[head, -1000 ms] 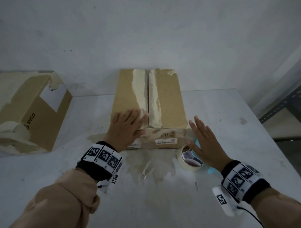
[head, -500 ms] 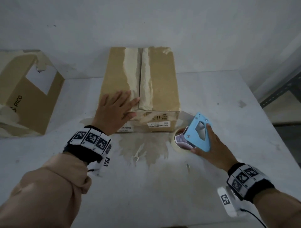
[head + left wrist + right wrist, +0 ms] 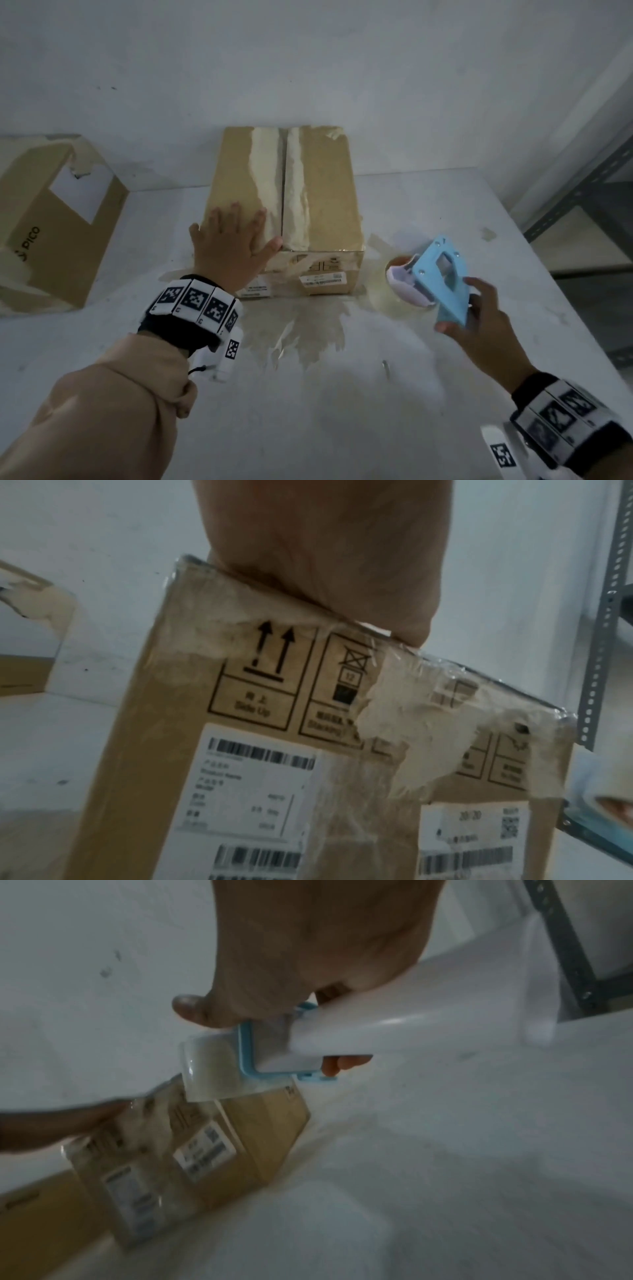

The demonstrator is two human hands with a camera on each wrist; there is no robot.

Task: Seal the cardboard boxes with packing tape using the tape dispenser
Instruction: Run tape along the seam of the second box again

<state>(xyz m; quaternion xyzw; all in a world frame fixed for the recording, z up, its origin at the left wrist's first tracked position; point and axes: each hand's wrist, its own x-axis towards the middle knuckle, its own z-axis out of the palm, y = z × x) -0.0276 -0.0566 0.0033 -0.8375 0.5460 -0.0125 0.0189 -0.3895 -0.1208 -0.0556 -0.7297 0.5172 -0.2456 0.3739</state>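
Cardboard box: brown, flaps closed, centre seam bare between two torn strips of old tape residue; stands at the middle of the white tabletop, shipping labels on the near face. Left hand: fingers straight and spread, pressing flat on the box top at its near-left corner. Tape dispenser: light blue frame with a clear roll, held off the tabletop just right of the box; right hand grips its handle, fingers curled round it. Second cardboard box: far left, well apart, marked PICO. Step in hand, by judgement: bringing the dispenser to the box. Next move calls for setting the tape end on one end of the seam.
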